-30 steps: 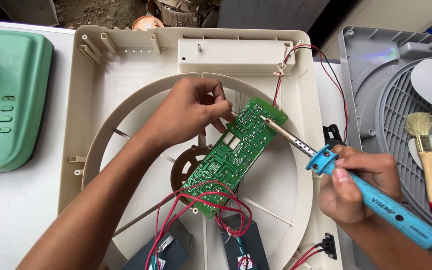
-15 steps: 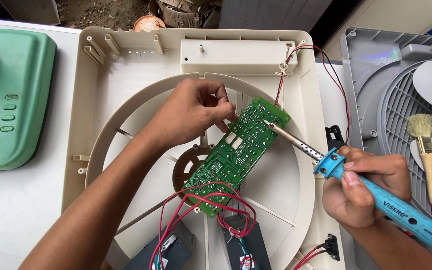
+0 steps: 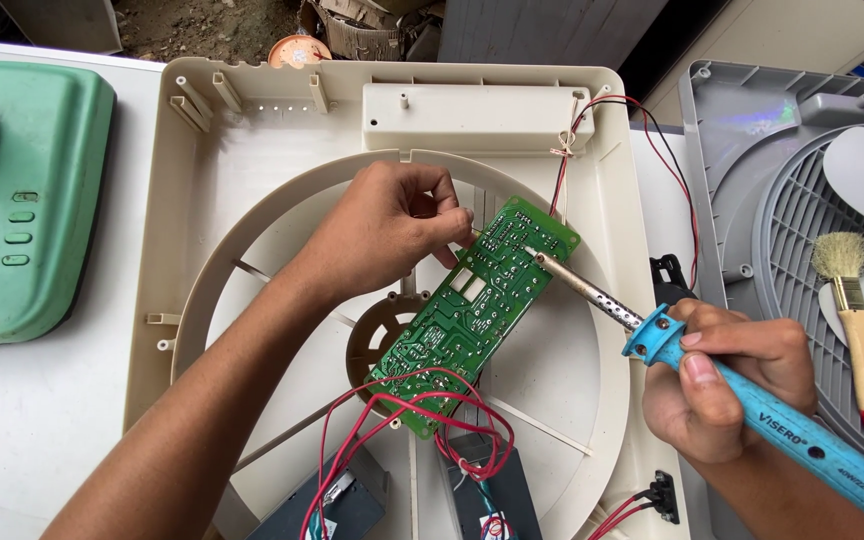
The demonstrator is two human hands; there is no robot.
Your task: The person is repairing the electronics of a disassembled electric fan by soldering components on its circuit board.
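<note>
While the left hand is pinching a thin strand, seemingly solder wire, between closed fingertips at the board's upper edge, the right hand is gripping a soldering iron in a closed fist, thumb lying along the blue handle. The iron's long axis is running diagonally from the lower right, where the handle is leaving the fist, up to the upper left, and its metal tip is pointing up-left and touching the top end of the circuit board. The board, green with its solder side up, is lying tilted over the middle of the round opening in a cream fan housing; its long axis is running from lower left to upper right, roughly crosswise to the iron. Red wires are looping out from the board's lower end toward two dark blocks at the bottom edge. More red and black wires are trailing from the housing's top right corner down its right side. A green casing is sitting to the left on the white table. A grey fan grille is lying to the right, with a brush resting on it, bristles up, just beyond the right hand.
</note>
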